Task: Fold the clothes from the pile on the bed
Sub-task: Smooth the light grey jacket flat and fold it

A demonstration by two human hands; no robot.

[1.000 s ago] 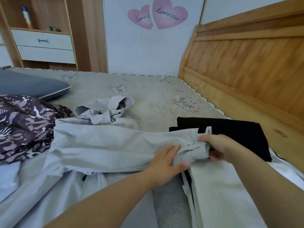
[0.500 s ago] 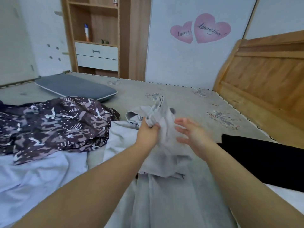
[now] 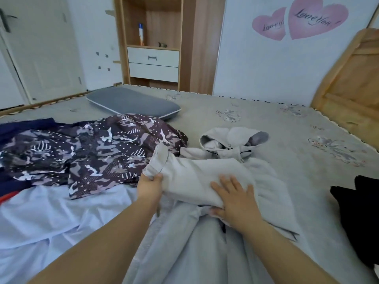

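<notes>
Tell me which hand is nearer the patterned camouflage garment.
Left. The left hand pinches the grey hoodie's sleeve cuff right beside the camouflage garment; the right hand presses flat on the sleeve, farther away.

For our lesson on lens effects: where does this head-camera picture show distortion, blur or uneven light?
Head view: wide-angle bending bows the door and headboard near the edges; forearms loom large at the bottom; light is soft and even, without hard shadows; the left hand and right hand on the hoodie look slightly soft.

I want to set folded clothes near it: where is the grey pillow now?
In the head view the grey pillow lies on the bed at upper left, just behind the camouflage garment and before the wooden shelf unit.
</notes>
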